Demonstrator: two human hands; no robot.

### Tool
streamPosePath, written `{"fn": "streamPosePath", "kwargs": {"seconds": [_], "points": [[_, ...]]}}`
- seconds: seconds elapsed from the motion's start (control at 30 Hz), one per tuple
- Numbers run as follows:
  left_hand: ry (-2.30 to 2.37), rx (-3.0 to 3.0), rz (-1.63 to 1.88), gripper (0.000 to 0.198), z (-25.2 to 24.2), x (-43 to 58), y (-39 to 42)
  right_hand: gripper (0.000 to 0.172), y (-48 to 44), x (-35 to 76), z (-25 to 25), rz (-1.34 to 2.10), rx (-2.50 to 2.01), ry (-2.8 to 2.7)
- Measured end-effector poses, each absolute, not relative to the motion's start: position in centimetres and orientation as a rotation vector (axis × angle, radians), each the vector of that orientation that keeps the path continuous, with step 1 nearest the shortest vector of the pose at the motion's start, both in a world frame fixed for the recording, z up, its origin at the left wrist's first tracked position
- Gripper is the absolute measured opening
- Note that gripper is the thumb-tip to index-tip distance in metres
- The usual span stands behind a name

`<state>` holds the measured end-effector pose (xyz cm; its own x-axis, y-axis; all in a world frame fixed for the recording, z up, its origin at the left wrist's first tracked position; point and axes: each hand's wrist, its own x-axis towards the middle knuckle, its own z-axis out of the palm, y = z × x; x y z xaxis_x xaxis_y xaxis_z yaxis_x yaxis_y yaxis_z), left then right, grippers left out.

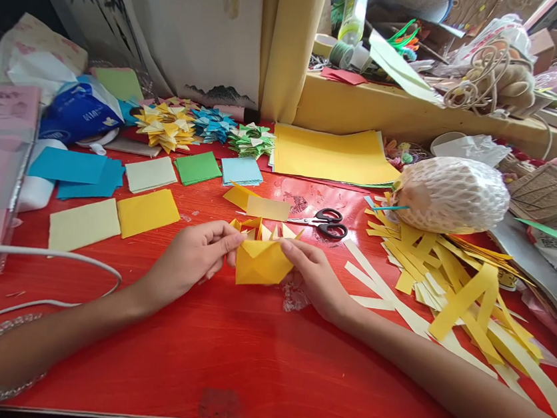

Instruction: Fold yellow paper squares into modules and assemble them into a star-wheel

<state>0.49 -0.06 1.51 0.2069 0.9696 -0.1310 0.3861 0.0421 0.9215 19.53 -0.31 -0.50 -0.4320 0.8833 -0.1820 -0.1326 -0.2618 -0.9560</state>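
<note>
A folded piece of yellow paper (261, 261) is held just above the red table (221, 357), near its middle. My left hand (193, 253) pinches its left edge with fingers closed. My right hand (314, 273) pinches the right edge, thumb and forefinger pressed on the fold. Behind the piece lie several small folded yellow and cream paper units (261, 228). A cream and yellow paper slip (259, 204) lies flat just beyond them.
Black-handled scissors (326, 222) lie beyond my right hand. Yellow and cream paper strips (455, 289) spread at right under a net-wrapped round object (451, 194). Coloured paper squares (144, 212) and folded stars (167, 126) lie at left back. A white cable (52, 254) crosses the left.
</note>
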Motion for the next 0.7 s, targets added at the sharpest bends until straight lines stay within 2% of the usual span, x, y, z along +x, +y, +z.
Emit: {"fn": "streamPosePath", "kwargs": {"seconds": [0.1,0.2,0.5,0.7], "points": [[1.301,1.368,0.864,0.027,1.27,0.59,-0.02,0.030,-0.39,19.44,-0.64,1.896,-0.903,-1.252],[1.288,1.374,0.853,0.028,1.12,0.77,-0.29,0.023,-0.35,19.41,-0.85,1.935,-0.936,-1.279],[1.279,1.465,0.812,0.022,1.19,1.01,-0.66,0.022,-0.07,19.67,-0.98,1.764,-0.938,-1.184],[1.257,1.404,0.791,0.021,0.90,1.36,-0.81,0.023,-0.21,19.52,-0.64,1.796,-0.903,-1.227]]}}
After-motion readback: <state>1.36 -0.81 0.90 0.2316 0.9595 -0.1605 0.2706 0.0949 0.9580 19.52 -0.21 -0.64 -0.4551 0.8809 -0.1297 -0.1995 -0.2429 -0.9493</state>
